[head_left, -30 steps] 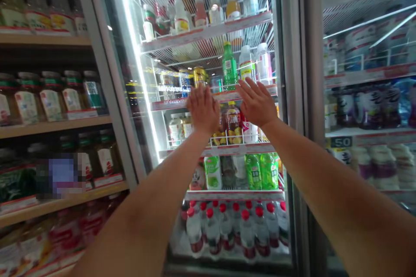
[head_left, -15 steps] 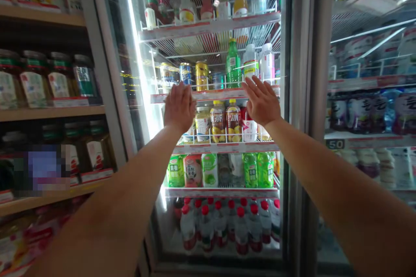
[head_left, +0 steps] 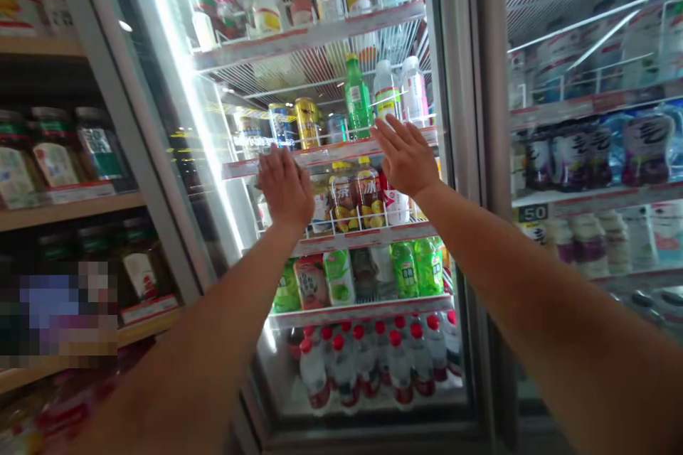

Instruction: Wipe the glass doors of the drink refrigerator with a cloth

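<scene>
Both arms reach forward at a lit drinks fridge with its shelves in view. My left hand [head_left: 288,188], fingers stretched out and pointing up, is before the left end of the shelf edge [head_left: 314,156] that carries cans. My right hand [head_left: 410,160] has its fingers spread near the right end of that same edge. Neither hand holds anything; whether the palms touch glass cannot be made out. Closest above the right hand are a green bottle [head_left: 357,96] and a white-capped bottle [head_left: 385,89]. Brown tea bottles [head_left: 344,195] stand between and below the hands.
A gold can [head_left: 307,123] stands on the middle shelf. Red-capped bottles [head_left: 398,366] fill the fridge floor. To the left are wooden shelves [head_left: 69,206] of jars; at right, past a metal frame post [head_left: 472,85], another fridge section holds dark-labelled pouches [head_left: 645,146].
The view has tilted, and the fridge's upper shelves appear further left and slanted. Both hands appear slightly further left in the picture, still stretched out.
</scene>
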A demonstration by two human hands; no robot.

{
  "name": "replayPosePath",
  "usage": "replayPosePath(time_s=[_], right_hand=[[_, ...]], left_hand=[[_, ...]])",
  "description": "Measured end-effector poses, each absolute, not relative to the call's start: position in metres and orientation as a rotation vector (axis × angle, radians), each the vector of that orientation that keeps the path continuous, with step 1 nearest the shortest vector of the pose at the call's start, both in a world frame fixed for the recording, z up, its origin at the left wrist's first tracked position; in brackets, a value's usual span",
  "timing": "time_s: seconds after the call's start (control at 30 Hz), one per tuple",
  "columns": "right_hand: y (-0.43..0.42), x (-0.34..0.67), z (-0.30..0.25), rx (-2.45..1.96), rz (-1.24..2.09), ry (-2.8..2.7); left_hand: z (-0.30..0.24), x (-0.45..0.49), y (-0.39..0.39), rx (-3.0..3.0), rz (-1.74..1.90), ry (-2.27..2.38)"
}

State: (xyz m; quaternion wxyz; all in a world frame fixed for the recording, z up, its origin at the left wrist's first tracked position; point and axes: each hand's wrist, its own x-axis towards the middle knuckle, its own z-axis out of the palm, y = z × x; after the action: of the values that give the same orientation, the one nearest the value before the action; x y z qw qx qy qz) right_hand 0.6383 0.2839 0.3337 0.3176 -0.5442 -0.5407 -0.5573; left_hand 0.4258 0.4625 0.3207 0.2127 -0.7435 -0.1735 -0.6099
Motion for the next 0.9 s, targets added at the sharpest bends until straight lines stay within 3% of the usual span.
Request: replayPosePath(time_s=[0.2,0.4,0.67,0.9], right_hand=[[0.287,0.642,0.334,-1.427,-1.45,-1.432],[0.286,0.641,0.334,-1.429,-1.461,-1.432],[0.284,0.639,0.333,-1.446,-1.461,-1.429],[0.284,0.636,0.333,-1.456,-1.476,-1.412]], left_hand=[[0.275,0.493,0.391,-2.151,-1.365,-0.075],[0.272,0.471,0.413,-2.137,-1.109,0.23],[0.299,0.371,0.49,-2.037,-1.434,-0.32],[0.294,0.352,0.489,-2.116,-1.549,-0.611]])
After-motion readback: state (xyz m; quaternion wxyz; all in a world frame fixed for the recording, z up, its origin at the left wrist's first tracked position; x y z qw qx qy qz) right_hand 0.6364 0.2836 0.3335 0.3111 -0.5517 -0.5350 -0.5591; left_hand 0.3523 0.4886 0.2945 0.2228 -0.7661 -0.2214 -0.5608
